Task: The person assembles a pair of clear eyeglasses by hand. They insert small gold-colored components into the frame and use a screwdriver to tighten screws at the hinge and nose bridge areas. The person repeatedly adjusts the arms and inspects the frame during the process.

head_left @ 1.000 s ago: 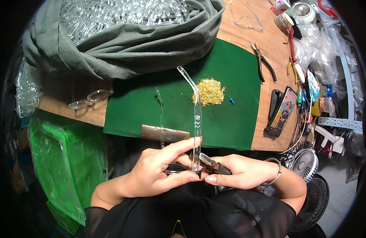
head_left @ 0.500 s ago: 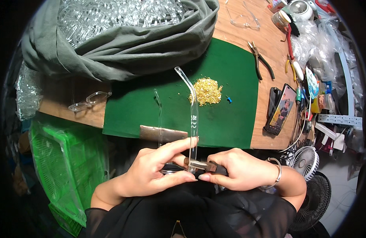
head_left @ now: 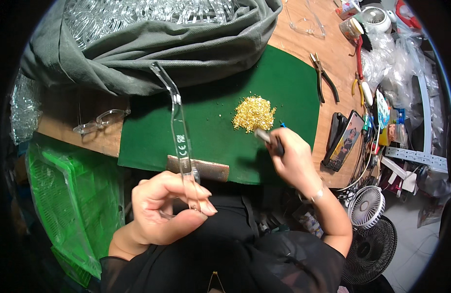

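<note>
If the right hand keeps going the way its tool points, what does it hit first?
Most likely the pile of small gold pieces on the green mat; the right hand aims its tool there, though height is unclear.

- We see open green mat (head_left: 210,141) between the left hand (head_left: 164,212) and the right hand (head_left: 291,158) — bare felt.
- The clear strip (head_left: 179,134) held up by the left hand slants across the mat's left part.
- The gold heap (head_left: 253,113) lies just ahead of the right hand's tool (head_left: 269,140).
- The grey sack (head_left: 152,53) walls off the far edge.
- To the right, pliers (head_left: 324,78) and a phone (head_left: 346,140) crowd the wooden table (head_left: 303,46) — little room there.
- A metal bar (head_left: 198,168) lines the mat's near edge.
</note>
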`<state>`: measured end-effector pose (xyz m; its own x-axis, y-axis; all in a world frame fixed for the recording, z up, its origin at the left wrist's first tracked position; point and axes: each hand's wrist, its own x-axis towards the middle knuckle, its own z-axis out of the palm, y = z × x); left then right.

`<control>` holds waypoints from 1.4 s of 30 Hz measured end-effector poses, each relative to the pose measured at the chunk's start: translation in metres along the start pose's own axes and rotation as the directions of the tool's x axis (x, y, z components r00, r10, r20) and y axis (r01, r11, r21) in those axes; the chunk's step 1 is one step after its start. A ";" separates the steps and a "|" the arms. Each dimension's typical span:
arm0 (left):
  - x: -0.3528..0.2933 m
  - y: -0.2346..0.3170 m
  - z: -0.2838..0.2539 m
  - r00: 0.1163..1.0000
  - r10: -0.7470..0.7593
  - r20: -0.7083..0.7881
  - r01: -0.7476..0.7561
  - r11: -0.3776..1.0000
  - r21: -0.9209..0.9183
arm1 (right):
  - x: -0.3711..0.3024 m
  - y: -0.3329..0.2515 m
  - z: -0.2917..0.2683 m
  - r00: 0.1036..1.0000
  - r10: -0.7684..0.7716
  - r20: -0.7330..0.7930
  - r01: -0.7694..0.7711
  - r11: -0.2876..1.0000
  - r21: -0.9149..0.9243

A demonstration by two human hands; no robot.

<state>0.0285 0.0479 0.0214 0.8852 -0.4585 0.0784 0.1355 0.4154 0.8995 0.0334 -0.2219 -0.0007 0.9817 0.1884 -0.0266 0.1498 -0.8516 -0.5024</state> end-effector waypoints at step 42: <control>0.004 -0.009 0.044 0.986 0.055 0.157 -0.114 0.909 0.400 | -0.027 -0.058 0.002 0.853 -0.286 -0.436 0.518 0.556 0.650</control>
<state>0.0115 0.0081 0.0323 0.8106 -0.5526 0.1937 -0.1557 0.1154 0.9810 -0.0023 -0.1768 0.0269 0.8459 0.1911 0.4979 0.5160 -0.0577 -0.8546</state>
